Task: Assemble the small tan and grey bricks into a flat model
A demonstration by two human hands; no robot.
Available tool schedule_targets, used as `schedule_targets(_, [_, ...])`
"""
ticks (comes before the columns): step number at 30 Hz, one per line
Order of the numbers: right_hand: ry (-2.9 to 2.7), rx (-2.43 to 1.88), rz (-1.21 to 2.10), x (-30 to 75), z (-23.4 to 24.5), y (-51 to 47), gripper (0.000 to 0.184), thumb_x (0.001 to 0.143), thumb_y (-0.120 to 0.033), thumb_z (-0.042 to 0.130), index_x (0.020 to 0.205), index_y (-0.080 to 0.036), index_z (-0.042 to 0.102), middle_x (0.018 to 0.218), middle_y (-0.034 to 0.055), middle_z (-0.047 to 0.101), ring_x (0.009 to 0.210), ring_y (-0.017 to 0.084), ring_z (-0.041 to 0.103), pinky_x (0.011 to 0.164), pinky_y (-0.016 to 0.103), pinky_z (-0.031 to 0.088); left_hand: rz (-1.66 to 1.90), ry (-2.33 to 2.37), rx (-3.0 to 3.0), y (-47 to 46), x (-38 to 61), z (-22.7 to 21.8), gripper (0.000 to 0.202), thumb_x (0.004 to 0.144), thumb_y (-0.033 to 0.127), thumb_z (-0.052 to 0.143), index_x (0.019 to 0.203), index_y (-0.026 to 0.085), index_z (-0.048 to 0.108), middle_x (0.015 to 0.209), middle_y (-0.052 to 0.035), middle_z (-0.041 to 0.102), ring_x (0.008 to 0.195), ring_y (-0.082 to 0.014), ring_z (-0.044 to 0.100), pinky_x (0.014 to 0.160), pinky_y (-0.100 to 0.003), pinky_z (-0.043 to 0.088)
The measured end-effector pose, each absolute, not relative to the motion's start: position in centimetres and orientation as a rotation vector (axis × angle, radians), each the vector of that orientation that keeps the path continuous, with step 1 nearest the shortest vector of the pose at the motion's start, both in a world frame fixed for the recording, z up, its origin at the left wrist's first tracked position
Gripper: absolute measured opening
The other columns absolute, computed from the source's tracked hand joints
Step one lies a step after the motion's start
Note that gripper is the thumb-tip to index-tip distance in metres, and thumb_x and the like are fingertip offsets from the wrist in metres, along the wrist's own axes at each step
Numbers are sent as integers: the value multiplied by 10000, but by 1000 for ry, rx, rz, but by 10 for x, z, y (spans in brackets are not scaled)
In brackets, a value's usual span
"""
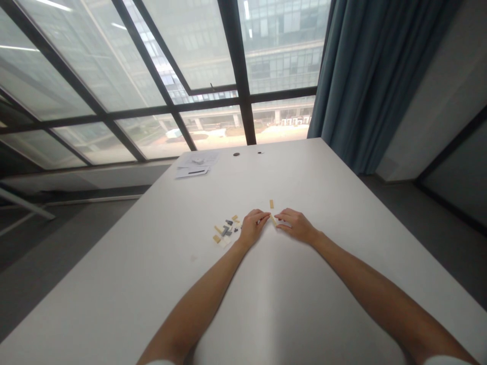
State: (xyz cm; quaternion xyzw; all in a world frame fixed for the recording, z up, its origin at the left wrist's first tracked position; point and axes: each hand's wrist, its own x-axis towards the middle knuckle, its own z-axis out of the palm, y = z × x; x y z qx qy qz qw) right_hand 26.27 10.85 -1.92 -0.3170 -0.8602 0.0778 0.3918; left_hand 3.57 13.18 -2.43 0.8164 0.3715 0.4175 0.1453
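Note:
My left hand [253,226] is closed in a pinch, its fingertips on the upper left end of a small, narrow tan building brick [273,221]. On the opposite side, the fingers of my right hand [296,225] curve around the same brick, index finger and thumb against its edge with a gap between them. Just beyond both hands a flat tan brick [271,204] lies on the white table. To the left of my left hand is a loose cluster of small pieces: tan ones [216,239], grey ones [225,231] and tiny black ones [236,230].
The white table [171,284] reaches toward the windows. Papers [196,165] with a dark strip on them lie at its far left corner. A round dark hole [236,154] and a small dark item [261,152] are near the far edge. A blue curtain [353,91] hangs at the right.

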Motion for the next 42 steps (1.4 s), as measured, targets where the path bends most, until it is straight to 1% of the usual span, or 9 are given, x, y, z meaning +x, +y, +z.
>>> schedule_targets(4, [-2187, -802, 221, 261, -21, 107, 356, 912, -313, 649, 1256, -226, 622, 1011, 99, 684, 944, 229, 642, 834, 393, 558, 1168, 1048, 2374, 131, 37, -25, 246, 970, 322, 547, 1073, 213, 742, 854, -51, 674, 789, -150, 592, 741, -279, 483])
schedule_targets(11, [-2221, -800, 243, 260, -19, 106, 453, 917, -311, 641, 1351, -217, 553, 1060, 103, 666, 980, 227, 627, 861, 390, 550, 1168, 1021, 2401, 130, 37, -24, 246, 965, 322, 559, 1107, 223, 734, 846, -46, 665, 797, -152, 579, 749, -280, 479])
schedule_targets(17, [-2208, -799, 251, 261, -18, 105, 473, 910, -308, 649, 1364, -233, 543, 1074, 103, 667, 984, 231, 634, 869, 396, 553, 1165, 1031, 2388, 127, 37, -21, 249, 962, 327, 566, 1117, 231, 735, 818, -42, 658, 770, -148, 571, 726, -276, 473])
schedule_targets(21, [-2202, -801, 254, 261, -21, 106, 504, 896, -308, 669, 1375, -233, 532, 1120, 114, 661, 1019, 238, 632, 887, 406, 555, 1170, 1027, 2386, 127, 37, -20, 245, 959, 332, 572, 1105, 230, 740, 791, -37, 652, 750, -146, 566, 718, -275, 470])
schedule_targets(25, [-2203, -786, 267, 261, -20, 106, 524, 885, -297, 682, 1383, -244, 528, 1125, 110, 662, 1023, 236, 639, 890, 403, 558, 1169, 1036, 2375, 127, 36, -20, 233, 952, 338, 583, 1080, 232, 747, 785, -38, 655, 748, -149, 573, 711, -278, 469])
schedule_targets(33, [-2203, -780, 285, 260, -14, 103, 476, 882, -301, 683, 1338, -236, 560, 1120, 106, 665, 1030, 235, 635, 889, 400, 555, 1172, 1032, 2359, 128, 35, -21, 195, 937, 327, 610, 1019, 226, 754, 785, -37, 664, 748, -145, 581, 691, -271, 470])
schedule_targets(42, [-2195, -770, 281, 259, -14, 103, 494, 874, -291, 686, 1347, -245, 550, 1113, 102, 666, 1020, 234, 641, 877, 394, 555, 1182, 1028, 2350, 129, 35, -24, 207, 939, 346, 603, 1016, 225, 752, 786, -40, 666, 757, -151, 589, 691, -277, 481])
